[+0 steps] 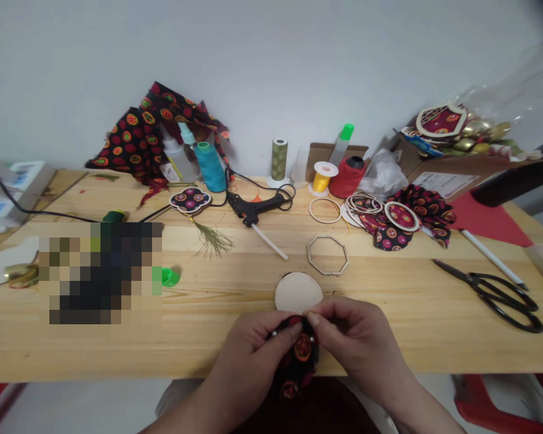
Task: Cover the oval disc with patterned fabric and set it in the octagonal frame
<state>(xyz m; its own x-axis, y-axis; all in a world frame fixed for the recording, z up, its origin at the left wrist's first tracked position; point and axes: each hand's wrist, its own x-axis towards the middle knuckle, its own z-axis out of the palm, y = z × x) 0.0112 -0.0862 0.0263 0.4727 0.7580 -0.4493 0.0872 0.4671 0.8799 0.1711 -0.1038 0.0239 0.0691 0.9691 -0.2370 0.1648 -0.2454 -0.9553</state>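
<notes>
1. Worktop [389,337]: pale wooden planks running the full width of the view, set against a plain wall.
2. Heap of patterned cloth [140,135]: black with red and orange circles, piled against the wall at the back left.
3. Cardboard box [457,166]: back right, with decorated pieces and gold items on top.
4. Left hand [253,349]: at the near edge of the worktop. The fingers are curled in and the thumb and fingertips are closed on the left side of the small fabric piece.
5. Right hand [357,337]: beside the left hand. The thumb and forefinger are pinched together on the top right of the same piece, and the other fingers are folded.
6. Scissors [493,292]: black-handled, lying flat to the right, well apart from the hands.
7. Glue gun [256,208]: black, lying on its side at centre back, with its cable looped behind it.
8. Teal thread cone [209,166]: upright, just in front of the cloth heap.
9. Red thread spool [347,176]: upright, right of centre at the back.
10. Small fabric piece [300,352]: same black and red print, bunched and held between both hands at the near edge, partly hanging below it.
11. Round wooden disc [298,291]: flat on the worktop, just behind the fingertips.
12. Octagonal frame [330,273]: thin and pale, lying flat just behind the disc.
</notes>
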